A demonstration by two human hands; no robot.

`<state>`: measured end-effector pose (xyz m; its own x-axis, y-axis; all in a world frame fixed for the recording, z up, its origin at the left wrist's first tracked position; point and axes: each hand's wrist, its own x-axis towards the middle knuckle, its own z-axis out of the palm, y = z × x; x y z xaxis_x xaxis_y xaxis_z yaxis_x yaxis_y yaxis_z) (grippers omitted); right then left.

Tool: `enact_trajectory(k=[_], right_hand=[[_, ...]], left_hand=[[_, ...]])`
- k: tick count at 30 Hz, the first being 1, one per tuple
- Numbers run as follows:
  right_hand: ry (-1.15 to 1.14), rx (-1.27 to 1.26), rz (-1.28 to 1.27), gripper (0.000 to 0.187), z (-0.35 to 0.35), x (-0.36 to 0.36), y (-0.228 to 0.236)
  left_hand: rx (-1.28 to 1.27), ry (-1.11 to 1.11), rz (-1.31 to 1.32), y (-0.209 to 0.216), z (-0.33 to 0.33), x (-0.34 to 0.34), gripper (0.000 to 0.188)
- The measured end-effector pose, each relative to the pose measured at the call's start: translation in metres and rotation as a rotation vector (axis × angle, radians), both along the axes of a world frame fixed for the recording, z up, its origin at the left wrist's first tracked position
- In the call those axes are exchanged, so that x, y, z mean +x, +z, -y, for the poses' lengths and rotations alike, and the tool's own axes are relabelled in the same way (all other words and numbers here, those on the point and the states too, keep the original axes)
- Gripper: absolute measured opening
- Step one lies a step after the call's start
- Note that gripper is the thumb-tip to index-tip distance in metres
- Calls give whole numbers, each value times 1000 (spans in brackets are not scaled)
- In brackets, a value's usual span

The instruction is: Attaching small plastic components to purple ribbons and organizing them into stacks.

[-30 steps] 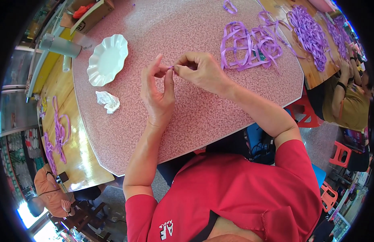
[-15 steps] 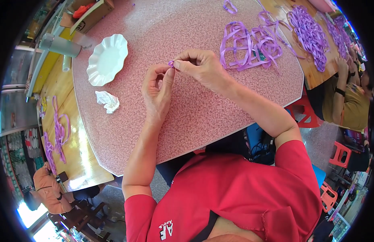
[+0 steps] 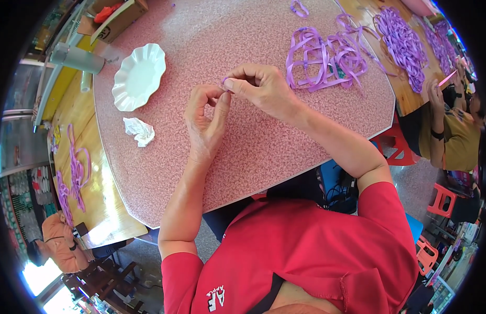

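Above the middle of the pink speckled table point(image 3: 243, 152), my hands meet at their fingertips. Between them shows a tiny piece of purple ribbon point(image 3: 224, 81), mostly covered by the fingers. My right hand point(image 3: 264, 93) pinches it between thumb and forefinger. My left hand point(image 3: 207, 120) is closed too, thumb against forefinger, right beside the ribbon piece. To the right of my right hand lies a loose heap of purple ribbon point(image 3: 298, 60). A white scalloped dish point(image 3: 138, 78) and a crumpled white tissue point(image 3: 140, 132) lie left of my hands.
An open cardboard box point(image 3: 120, 23) and a grey-green bottle point(image 3: 78, 58) stand at the far left. More purple ribbon lies on the wooden tables, as a strand point(image 3: 78, 170) at left and a big pile point(image 3: 402, 47) at right. Co-workers sit at both sides; a red stool point(image 3: 394, 146) stands at right.
My left hand has shifted slightly right, its thumb tip closer under my right fingers. Less of the purple ribbon piece shows. The co-worker at right has raised their hands, with something pink there.
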<state>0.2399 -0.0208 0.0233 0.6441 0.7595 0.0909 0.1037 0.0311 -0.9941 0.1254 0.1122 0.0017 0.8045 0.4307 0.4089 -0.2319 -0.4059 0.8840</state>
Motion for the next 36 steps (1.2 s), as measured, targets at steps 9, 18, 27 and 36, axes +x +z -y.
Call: enact_trajectory(k=[9,18,27,36], right_hand=[[-16,58,-25,15,0,-3,5],[79,-2,32,12,2,-6,13],[-20,227,663,16,-6,0,-14],[-61,81,545,15,3,1,9]], left_hand=[[-132,-64,5,1,-1,-5,13],[-660,-76,-31,5,-5,-5,13],[-819,-125,11,3,-6,-4,16],[-835,-73,80,0,-11,0,23]])
